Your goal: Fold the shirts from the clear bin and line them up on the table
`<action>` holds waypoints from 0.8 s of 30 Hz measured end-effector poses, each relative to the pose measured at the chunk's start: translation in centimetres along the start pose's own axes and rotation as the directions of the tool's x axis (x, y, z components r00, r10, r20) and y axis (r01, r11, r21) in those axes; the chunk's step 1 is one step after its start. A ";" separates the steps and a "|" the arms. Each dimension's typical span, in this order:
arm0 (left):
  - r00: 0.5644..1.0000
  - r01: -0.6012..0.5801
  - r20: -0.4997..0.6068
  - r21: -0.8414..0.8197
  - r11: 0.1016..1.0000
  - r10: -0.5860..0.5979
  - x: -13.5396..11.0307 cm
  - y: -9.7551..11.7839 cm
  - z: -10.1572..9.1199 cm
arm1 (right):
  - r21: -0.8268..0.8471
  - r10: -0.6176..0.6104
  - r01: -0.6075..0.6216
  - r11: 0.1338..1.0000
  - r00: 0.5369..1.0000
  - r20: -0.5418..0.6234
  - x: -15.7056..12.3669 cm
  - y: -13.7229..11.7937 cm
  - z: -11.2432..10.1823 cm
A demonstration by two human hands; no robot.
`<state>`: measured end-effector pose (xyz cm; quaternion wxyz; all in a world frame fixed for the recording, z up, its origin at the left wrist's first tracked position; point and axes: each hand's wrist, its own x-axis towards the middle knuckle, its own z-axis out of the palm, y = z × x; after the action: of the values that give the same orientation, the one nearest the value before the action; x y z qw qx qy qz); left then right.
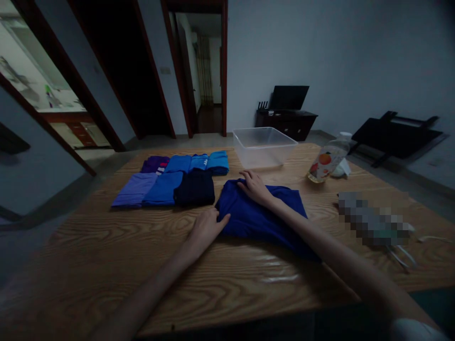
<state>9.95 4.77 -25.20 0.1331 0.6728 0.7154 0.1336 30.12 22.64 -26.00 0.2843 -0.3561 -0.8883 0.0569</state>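
Note:
A dark blue garment (265, 220) lies partly folded on the wooden table (106, 255). My left hand (206, 227) rests at its left edge, the thumb stretched onto the cloth and the fingers curled at the hem. My right hand (254, 187) lies flat on top of the garment near its far edge, fingers spread. Left of the garment are several folded clothes (174, 182) in two rows: purple, blue, light blue and one near-black piece.
A clear plastic bin (263, 147) stands at the table's far side. A bottle with a fruit label (327, 163) lies at the right by a white wad. A blurred object and scissors (400, 255) sit near the right edge. Doorways and dark furniture lie beyond.

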 end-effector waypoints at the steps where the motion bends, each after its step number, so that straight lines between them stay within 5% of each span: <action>1: 1.000 0.005 0.013 0.036 0.999 -0.006 0.1 0.0 -0.2 | 0.000 -0.013 0.013 1.000 1.000 0.002 -0.8 -0.6 -0.8; 5: 0.996 -0.026 0.086 0.121 0.992 0.016 0.5 0.2 -1.3 | -0.011 -0.098 0.100 0.995 0.984 0.150 -6.4 -3.1 -4.3; 8: 1.000 -0.018 0.002 0.216 0.976 0.018 0.5 1.4 -2.0 | -0.067 -0.041 0.064 0.996 0.953 0.300 -10.9 -4.2 -5.0; 10: 0.989 -0.092 -0.084 0.272 0.958 0.119 0.8 2.9 -1.8 | -0.096 0.013 0.022 0.995 0.937 0.348 -12.7 -4.4 -4.4; 13: 0.921 -0.367 -0.046 0.227 0.902 0.386 2.4 5.7 -0.2 | -0.077 0.019 0.009 0.997 0.934 0.356 -13.4 -3.8 -3.4; 17: 0.909 -0.413 0.088 0.039 0.910 0.408 6.0 7.3 3.0 | -0.026 -0.001 0.010 1.000 0.947 0.322 -12.9 -0.5 -4.1; 24: 0.933 -0.359 0.047 0.062 0.931 0.356 8.3 4.9 5.2 | -0.212 0.206 -0.165 0.963 0.961 0.188 -13.7 7.3 -5.2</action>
<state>15.88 13.42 -28.30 0.0955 0.7981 0.5829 0.1188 45.38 18.40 -30.24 0.1472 -0.4561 -0.8770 0.0333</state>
